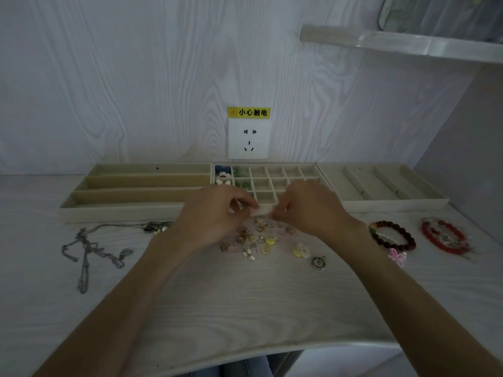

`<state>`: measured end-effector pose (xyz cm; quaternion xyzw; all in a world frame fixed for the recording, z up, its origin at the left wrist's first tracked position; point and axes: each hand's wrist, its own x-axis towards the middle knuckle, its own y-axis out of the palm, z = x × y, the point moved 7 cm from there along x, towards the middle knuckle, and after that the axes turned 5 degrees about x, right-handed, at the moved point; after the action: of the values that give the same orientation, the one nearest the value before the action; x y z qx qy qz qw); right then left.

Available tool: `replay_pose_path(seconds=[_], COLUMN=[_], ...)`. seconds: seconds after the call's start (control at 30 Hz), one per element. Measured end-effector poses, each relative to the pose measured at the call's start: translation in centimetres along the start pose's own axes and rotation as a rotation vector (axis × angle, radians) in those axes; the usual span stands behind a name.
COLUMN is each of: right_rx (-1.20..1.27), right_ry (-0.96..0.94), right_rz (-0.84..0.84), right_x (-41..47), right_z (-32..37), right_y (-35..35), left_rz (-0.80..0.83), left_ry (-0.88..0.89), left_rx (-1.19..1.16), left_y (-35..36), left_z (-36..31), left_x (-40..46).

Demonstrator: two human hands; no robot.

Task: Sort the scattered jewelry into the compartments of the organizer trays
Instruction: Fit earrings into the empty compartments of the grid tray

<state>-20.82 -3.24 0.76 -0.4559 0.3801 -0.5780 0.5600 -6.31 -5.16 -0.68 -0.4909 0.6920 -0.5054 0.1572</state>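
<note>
Three beige organizer trays stand along the wall: a long-slot tray (136, 195), a grid tray (275, 172) and a slanted-divider tray (381, 186). In the grid tray's left cells lie blue and white flower pieces (223, 176) and green pieces (241, 177). My left hand (215, 213) and my right hand (307, 208) meet fingertip to fingertip at the grid tray's front rim. Both pinch something too small to make out. Just below them lies a pile of small earrings and charms (258, 238).
A silver chain necklace (89, 248) sprawls at the left. A yellow flower piece (301, 251) and a heart pendant (318, 263) lie right of the pile. A dark bead bracelet (392, 235), a red bracelet (443, 238) and a pink ornament (397, 255) lie right. A wall socket (249, 138) sits behind.
</note>
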Motion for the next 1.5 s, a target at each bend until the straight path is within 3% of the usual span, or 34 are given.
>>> replay_pose_path(seconds=[0.33, 0.5, 0.63, 0.73, 0.87, 1.1, 1.5], right_rx=[0.1, 0.121, 0.053, 0.039, 0.079, 0.089, 0.568], right_ry=[0.003, -0.013, -0.028, -0.018, -0.047, -0.101, -0.104], right_rz=[0.047, -0.022, 0.24, 0.22, 0.155, 0.217, 0.215], right_x=[-1.1, -2.0, -2.8, -3.0, -2.9, -3.0, -1.0], right_z=[0.1, -0.2, 0.5, 0.6, 0.3, 0.3, 1.4], right_y=[0.8, -1.0, 0.3, 1.3, 0.8, 1.2, -3.8], left_rz=[-0.177, 0.039, 0.208, 0.24, 0.258, 0.236, 0.112], left_ry=[-0.105, 0.049, 0.201, 0.197, 0.146, 0.08, -0.021], left_rx=[-0.037, -0.13, 0.077, 0.085, 0.006, -0.169, -0.635], left_y=[-2.7, -0.4, 2.2, 2.6, 2.3, 1.4, -1.3], left_z=[1.8, -0.1, -2.0, -1.9, -1.7, -0.9, -1.8], left_x=[0.2, -0.1, -0.6, -0.6, -0.7, -0.4, -0.1])
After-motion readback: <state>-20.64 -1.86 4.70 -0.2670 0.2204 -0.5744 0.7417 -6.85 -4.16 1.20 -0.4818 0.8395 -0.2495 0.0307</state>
